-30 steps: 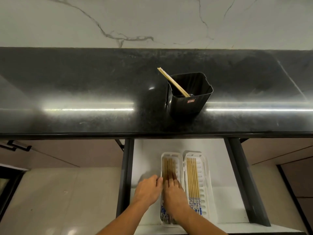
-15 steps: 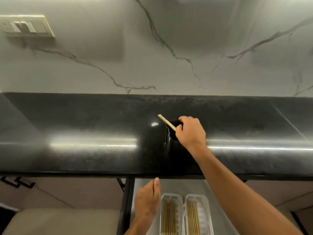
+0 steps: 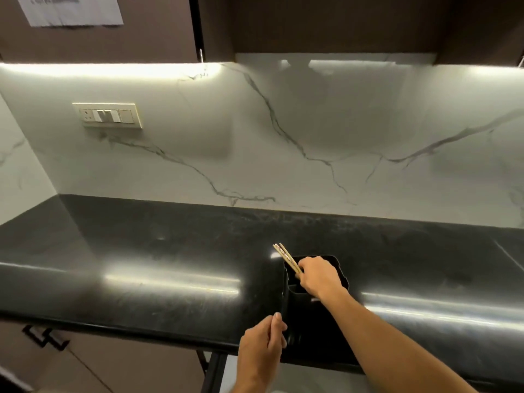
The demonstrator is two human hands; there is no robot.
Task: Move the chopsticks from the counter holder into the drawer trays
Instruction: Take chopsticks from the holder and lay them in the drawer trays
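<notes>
Black holder, chopsticks pinched at its mouth

Black plastic, the holder (image 3: 300, 316) stands upright on the dark polished bench (image 3: 141, 251), near the front edge, at about 5 o'clock from the middle of the view. A pair of pale wooden chopsticks (image 3: 285, 256) sits in it, leaning out over the rim toward 11 o'clock, the upper ends side by side and clear of the holder. The right hand (image 3: 319, 276) reaches in from 5 o'clock and lies over the holder's mouth; its fingers are curled and clamped on the chopsticks just above the rim. The left hand (image 3: 262, 353) is at 7 o'clock from the holder, over the bench's front edge, fingers nearly straight and close together, gripping nothing; whether the fingertips touch the holder's side I cannot tell. A dark cabinet handle (image 3: 45, 337) shows under the bench at 8 o'clock. On the white veined marble wall (image 3: 283, 143) behind, a switch plate (image 3: 107, 116) sits at 10 o'clock
</notes>
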